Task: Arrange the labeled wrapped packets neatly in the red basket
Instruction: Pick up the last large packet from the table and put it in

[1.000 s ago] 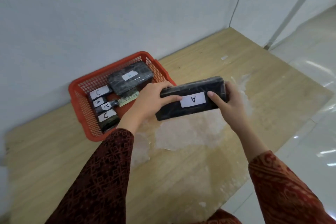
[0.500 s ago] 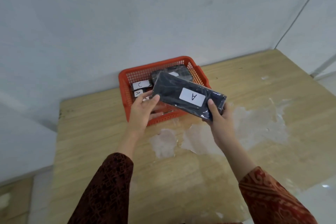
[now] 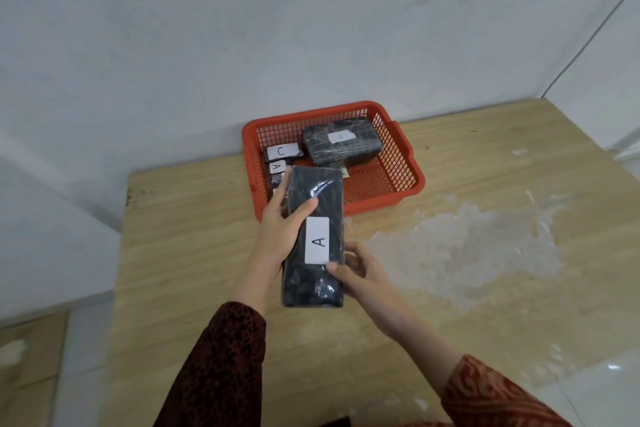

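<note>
— While the long black film-wrapped packet with the white "A" label (image 3: 314, 239) is off the table in both hands, how much of the job looks done?

— A good part, I'd judge. The red plastic mesh basket (image 3: 398, 180) at twelve o'clock already holds a large dark wrapped packet labelled "A" (image 3: 343, 144) at its one o'clock corner, and a column of small labelled packets (image 3: 281, 158) along its nine o'clock wall, a "C" and an "A" readable. The basket's floor toward four o'clock is bare, so this long one probably belongs there.

— And the grip?

— The left hand (image 3: 278, 236) wraps the packet's nine o'clock edge, thumb pressed across the top, fingers curled behind. The right hand (image 3: 360, 270) cups the three o'clock edge near the lower end, thumb on the face beneath the label. Both are closed firmly on it. The packet's far end overlaps the basket's near rim.
</note>
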`<state>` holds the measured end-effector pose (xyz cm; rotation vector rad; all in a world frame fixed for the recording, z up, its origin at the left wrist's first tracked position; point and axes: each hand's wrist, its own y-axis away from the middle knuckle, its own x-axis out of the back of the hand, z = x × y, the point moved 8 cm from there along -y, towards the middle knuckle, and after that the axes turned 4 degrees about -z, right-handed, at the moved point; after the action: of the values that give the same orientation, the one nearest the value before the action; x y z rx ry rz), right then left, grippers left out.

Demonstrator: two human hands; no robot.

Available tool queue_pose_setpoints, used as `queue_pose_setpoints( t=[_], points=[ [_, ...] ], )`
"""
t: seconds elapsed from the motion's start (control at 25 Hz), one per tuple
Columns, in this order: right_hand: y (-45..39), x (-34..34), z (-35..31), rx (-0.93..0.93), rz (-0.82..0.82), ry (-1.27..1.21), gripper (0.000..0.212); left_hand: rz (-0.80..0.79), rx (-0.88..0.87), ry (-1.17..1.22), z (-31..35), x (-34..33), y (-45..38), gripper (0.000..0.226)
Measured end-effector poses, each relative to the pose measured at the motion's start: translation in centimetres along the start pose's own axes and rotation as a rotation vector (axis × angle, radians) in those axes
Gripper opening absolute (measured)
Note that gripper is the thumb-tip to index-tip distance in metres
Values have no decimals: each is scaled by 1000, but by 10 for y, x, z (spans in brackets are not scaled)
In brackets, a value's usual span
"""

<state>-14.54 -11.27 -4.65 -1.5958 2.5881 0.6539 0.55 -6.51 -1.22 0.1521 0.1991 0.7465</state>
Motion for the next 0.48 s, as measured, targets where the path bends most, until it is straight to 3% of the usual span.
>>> queue_pose_setpoints(
  t=[0.12, 0.2, 0.36, 0.48],
  points=[
    [-15, 22, -21, 16, 127, 12, 39, -258, 49, -192, -1, -20, 4, 72],
    [-22, 37, -34, 22, 189, -49, 36, -361, 102, -199, -7, -29, 8, 71],
    [-23, 56, -54, 77, 208, -24, 31, -350, 147, -284, -17, -30, 11, 57],
    [-19, 76, -57, 122, 335, -82, 23, -250, 216, -243, -31, -13, 13, 44]
  ],
)
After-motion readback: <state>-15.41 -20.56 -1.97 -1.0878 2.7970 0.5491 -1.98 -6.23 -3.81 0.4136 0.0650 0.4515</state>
